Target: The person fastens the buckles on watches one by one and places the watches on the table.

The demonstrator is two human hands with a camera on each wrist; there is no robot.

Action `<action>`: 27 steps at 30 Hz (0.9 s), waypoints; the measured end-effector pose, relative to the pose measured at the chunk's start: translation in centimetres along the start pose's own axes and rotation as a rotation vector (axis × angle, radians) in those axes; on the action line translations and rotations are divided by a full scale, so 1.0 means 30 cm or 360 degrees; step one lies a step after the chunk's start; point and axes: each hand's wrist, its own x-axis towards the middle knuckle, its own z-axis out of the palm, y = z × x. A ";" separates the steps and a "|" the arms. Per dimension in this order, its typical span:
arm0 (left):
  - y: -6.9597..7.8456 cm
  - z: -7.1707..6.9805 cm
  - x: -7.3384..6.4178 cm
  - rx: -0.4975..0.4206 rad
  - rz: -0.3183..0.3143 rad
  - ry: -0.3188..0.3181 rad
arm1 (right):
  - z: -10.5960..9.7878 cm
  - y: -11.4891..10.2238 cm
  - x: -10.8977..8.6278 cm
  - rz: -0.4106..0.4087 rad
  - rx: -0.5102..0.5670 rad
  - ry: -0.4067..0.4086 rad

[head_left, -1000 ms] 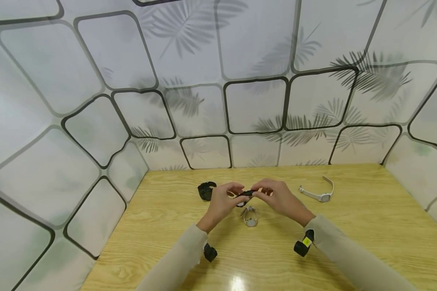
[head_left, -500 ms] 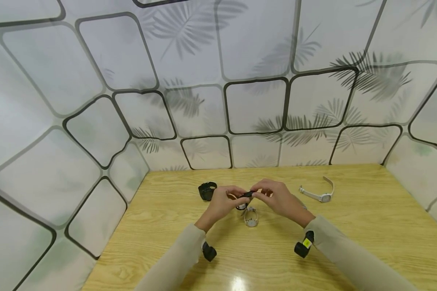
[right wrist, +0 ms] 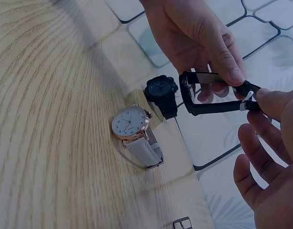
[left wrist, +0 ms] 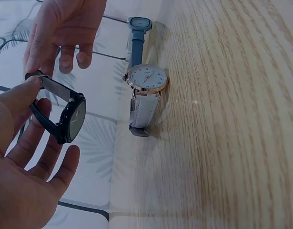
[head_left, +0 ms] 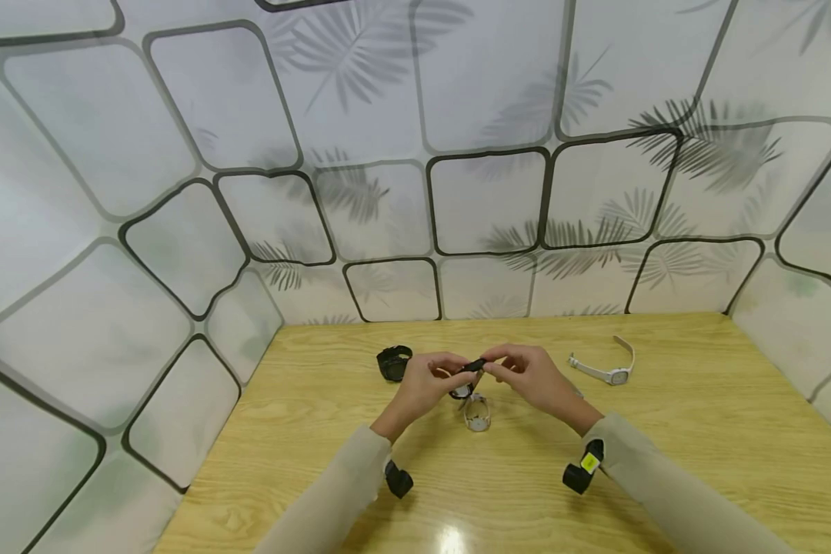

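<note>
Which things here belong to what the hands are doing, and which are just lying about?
In use:
- held watch
- left hand
- right hand

Lying about:
- bulky black watch
- gold-rimmed watch
- white watch
- blue watch

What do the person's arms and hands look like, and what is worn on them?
The left sleeve and the right sleeve are long and light beige. The left hand and the right hand wear no gloves. A black left wrist device and a black right wrist device show; the latter has a yellow label.
</note>
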 end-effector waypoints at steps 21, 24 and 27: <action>0.003 0.003 -0.014 0.0328 0.0318 0.0104 | -0.040 0.022 0.042 -0.0002 -0.0002 -0.0309; 0.002 0.008 -0.016 0.0344 0.0304 0.0091 | -0.045 0.026 0.047 0.0022 0.0053 -0.0405; 0.001 0.013 -0.016 0.0360 0.0296 0.0060 | -0.051 0.022 0.050 0.0039 0.0087 -0.0499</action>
